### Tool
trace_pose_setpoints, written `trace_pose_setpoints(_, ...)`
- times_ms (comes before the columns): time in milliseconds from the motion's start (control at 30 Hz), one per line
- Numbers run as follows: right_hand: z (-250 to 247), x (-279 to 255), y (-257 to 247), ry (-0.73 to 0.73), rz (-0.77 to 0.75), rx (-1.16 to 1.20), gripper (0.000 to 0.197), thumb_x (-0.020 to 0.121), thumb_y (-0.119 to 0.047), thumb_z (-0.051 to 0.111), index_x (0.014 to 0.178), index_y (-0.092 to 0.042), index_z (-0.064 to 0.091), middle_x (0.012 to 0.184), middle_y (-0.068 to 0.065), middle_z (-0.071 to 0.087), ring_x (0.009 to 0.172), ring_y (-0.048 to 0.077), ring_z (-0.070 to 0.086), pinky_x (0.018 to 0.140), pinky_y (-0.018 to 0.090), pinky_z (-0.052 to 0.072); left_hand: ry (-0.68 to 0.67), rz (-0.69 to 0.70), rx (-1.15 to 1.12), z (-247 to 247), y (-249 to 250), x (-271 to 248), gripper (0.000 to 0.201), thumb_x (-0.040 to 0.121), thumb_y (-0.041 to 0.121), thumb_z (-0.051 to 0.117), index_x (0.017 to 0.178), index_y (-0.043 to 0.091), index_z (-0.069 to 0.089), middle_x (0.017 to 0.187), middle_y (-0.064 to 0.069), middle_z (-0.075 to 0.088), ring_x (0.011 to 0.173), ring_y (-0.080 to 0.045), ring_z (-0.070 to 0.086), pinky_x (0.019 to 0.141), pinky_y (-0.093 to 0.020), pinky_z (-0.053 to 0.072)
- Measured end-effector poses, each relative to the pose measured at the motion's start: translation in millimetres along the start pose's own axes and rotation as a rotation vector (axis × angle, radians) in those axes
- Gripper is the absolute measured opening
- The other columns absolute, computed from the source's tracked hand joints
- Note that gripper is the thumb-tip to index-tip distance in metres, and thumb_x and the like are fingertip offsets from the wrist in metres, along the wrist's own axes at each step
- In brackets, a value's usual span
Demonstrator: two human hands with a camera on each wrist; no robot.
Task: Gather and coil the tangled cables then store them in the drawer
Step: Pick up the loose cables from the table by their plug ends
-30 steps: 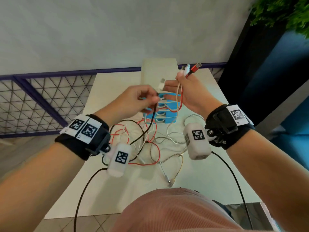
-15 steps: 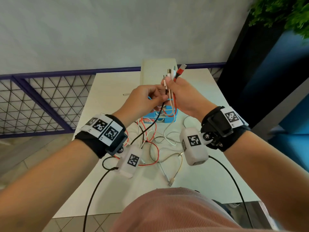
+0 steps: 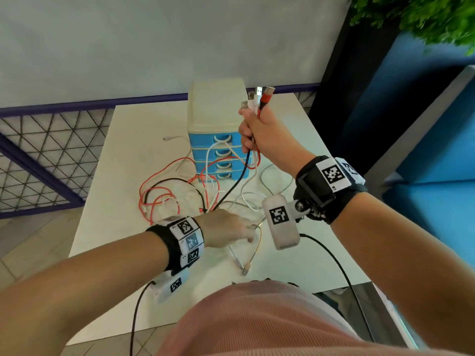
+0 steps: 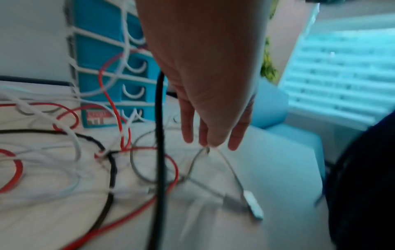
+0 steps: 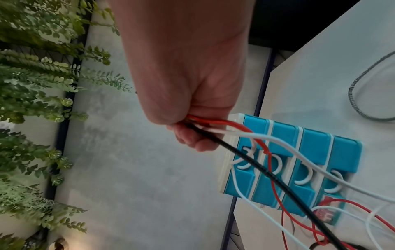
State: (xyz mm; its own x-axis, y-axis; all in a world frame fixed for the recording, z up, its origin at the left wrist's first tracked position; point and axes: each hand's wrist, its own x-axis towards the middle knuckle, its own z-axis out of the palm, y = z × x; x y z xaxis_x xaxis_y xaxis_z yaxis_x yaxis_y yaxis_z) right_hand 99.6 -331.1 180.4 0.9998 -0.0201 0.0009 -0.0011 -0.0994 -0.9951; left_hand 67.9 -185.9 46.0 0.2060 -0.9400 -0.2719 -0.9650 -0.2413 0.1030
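My right hand (image 3: 253, 132) is raised in front of the white and blue drawer unit (image 3: 216, 106) and grips a bundle of cable ends (image 3: 258, 100), red, white and black, with the plugs sticking up. In the right wrist view the right hand (image 5: 192, 133) is a fist around those cables (image 5: 213, 125), which hang past the shut blue drawers (image 5: 299, 152). The tangled cables (image 3: 174, 196) lie on the table. My left hand (image 3: 250, 231) is low over them. Its fingertips (image 4: 206, 143) pinch a grey braided cable (image 4: 228, 165), lifting it into a peak.
The white table (image 3: 133, 140) has a purple mesh railing (image 3: 46, 155) beyond its left side. A plant (image 3: 416, 19) and blue seating (image 3: 437, 140) stand on the right. A loose white cable end (image 3: 171, 138) lies left of the drawers. Black wrist-camera leads (image 3: 334, 260) hang by the near edge.
My left hand has left the bundle, dropped to the table and taken the braided cable. My right hand keeps the cable ends and has shifted right and up.
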Motion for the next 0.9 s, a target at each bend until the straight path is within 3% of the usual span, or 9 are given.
trace_pose_setpoints(100, -0.5, -4.5, -1.3, -0.025, 0.002, -0.011, 0.029, 0.105, -0.016, 0.031, 0.124, 0.006, 0.035, 0.065, 0.001, 0.036, 0.050, 0.012, 0.040, 0.055, 0.028, 0.048, -0.071, 0.080, 0.066, 21.7, 10.8, 9.3, 0.039, 0.094, 0.008, 0.043, 0.130, 0.021, 0.049, 0.115, 0.002, 0.054, 0.113, -0.022, 0.048, 0.078, -0.036, 0.046)
trace_pose_setpoints(167, -2.7, -6.9, -2.3, -0.049, -0.001, -0.018, 0.019, 0.105, -0.017, 0.031, 0.114, -0.002, 0.038, 0.064, 0.000, 0.038, 0.051, 0.012, 0.042, 0.056, 0.029, 0.049, -0.076, 0.163, 0.128, 40.8, 16.5, 13.7, 0.040, 0.091, 0.008, 0.048, 0.126, 0.028, 0.048, 0.128, -0.005, 0.045, 0.112, -0.024, 0.047, 0.069, -0.036, 0.045)
trace_pose_setpoints(333, -3.5, -9.5, -4.0, -0.080, 0.020, 0.004, 0.010, 0.106, -0.016, 0.031, 0.101, -0.013, 0.040, 0.063, 0.000, 0.039, 0.048, 0.010, 0.043, 0.058, 0.030, 0.051, -0.025, 0.050, 0.083, 60.1, 17.0, 9.9, 0.028, 0.082, 0.007, 0.060, 0.104, 0.023, 0.055, 0.109, -0.001, 0.049, 0.093, -0.019, 0.054, 0.058, -0.032, 0.048)
trace_pose_setpoints(400, -1.0, -9.1, -5.5, -0.087, 0.020, 0.005, 0.012, 0.106, -0.015, 0.031, 0.099, -0.014, 0.041, 0.064, 0.001, 0.040, 0.048, 0.011, 0.042, 0.058, 0.031, 0.050, 0.094, 0.086, 0.157, 62.3, 15.1, 7.9, 0.030, 0.068, 0.003, 0.068, 0.091, 0.021, 0.059, 0.100, 0.000, 0.053, 0.088, -0.018, 0.055, 0.052, -0.028, 0.048)
trace_pose_setpoints(467, 0.0, -8.5, -6.0, -0.075, -0.015, -0.040, 0.012, 0.106, -0.015, 0.030, 0.101, -0.010, 0.039, 0.064, 0.002, 0.043, 0.047, 0.012, 0.043, 0.055, 0.028, 0.050, 0.168, 0.043, 0.113, 56.9, 11.2, 4.4, 0.028, 0.068, 0.004, 0.068, 0.090, 0.020, 0.059, 0.102, 0.000, 0.053, 0.093, -0.016, 0.054, 0.053, -0.027, 0.049)
trace_pose_setpoints(600, -6.7, -0.8, -2.2, -0.011, -0.076, -0.079, 0.015, 0.106, -0.016, 0.029, 0.106, -0.007, 0.040, 0.065, 0.002, 0.054, 0.042, 0.009, 0.041, 0.048, 0.021, 0.041, 0.448, -0.092, -0.280, 20.9, 5.2, -7.3, 0.002, 0.084, 0.023, 0.064, 0.086, 0.024, 0.065, 0.118, 0.006, 0.057, 0.108, -0.006, 0.049, 0.073, -0.022, 0.047)
trace_pose_setpoints(700, -13.5, 10.7, -0.2, -0.006, -0.045, -0.059, 0.022, 0.106, -0.019, 0.029, 0.099, -0.011, 0.048, 0.062, -0.002, 0.057, 0.040, 0.007, 0.037, 0.048, 0.020, 0.038, 0.511, -0.302, -0.842, -25.8, -6.9, -23.5, 0.010, 0.085, 0.016, 0.068, 0.094, 0.017, 0.073, 0.106, 0.007, 0.068, 0.096, 0.003, 0.060, 0.087, -0.016, 0.045)
trace_pose_setpoints(800, -11.9, 17.9, 2.2, -0.050, -0.033, 0.032, 0.026, 0.106, -0.019, 0.031, 0.095, -0.012, 0.052, 0.063, -0.003, 0.057, 0.044, 0.008, 0.042, 0.049, 0.022, 0.037, 0.672, -0.430, -1.150, -74.5, -20.7, -42.6, 0.012, 0.085, 0.006, 0.066, 0.089, 0.015, 0.072, 0.086, 0.003, 0.072, 0.079, 0.000, 0.065, 0.077, -0.019, 0.051)
trace_pose_setpoints(900, -3.7, 17.8, 4.0, -0.100, 0.004, 0.073, 0.024, 0.106, -0.021, 0.032, 0.098, -0.010, 0.052, 0.070, -0.001, 0.063, 0.060, 0.010, 0.060, 0.061, 0.027, 0.049, 0.877, -0.440, -1.160, -116.4, -30.3, -56.2, 0.013, 0.087, 0.007, 0.063, 0.090, 0.018, 0.069, 0.074, 0.008, 0.073, 0.072, -0.003, 0.068, 0.064, -0.019, 0.054)
